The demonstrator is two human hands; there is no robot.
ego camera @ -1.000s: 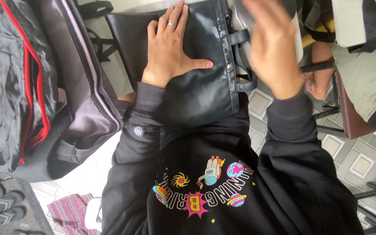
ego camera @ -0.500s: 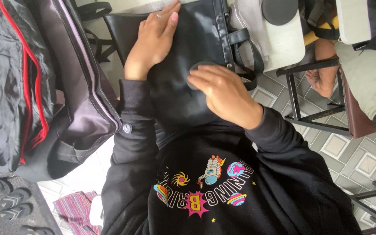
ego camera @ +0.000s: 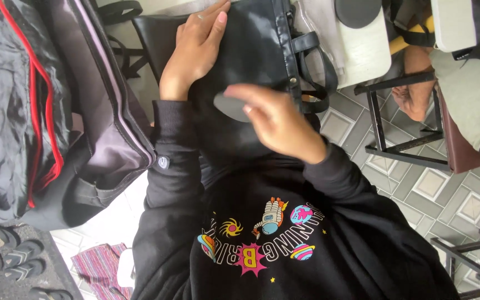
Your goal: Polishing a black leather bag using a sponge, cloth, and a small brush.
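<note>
Black bag (ego camera: 251, 50), one grey disc (ego camera: 230, 106), two hands

You have no packages, signs or screens in view. The only label-like thing is a small round grey badge (ego camera: 163, 162) on your black left sleeve (ego camera: 168, 183), near the cuff.

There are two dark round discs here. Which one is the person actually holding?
The dark disc pinched in the right hand, over the black bag on the lap. The other disc lies untouched on the pale tabletop at the picture's top.
</note>
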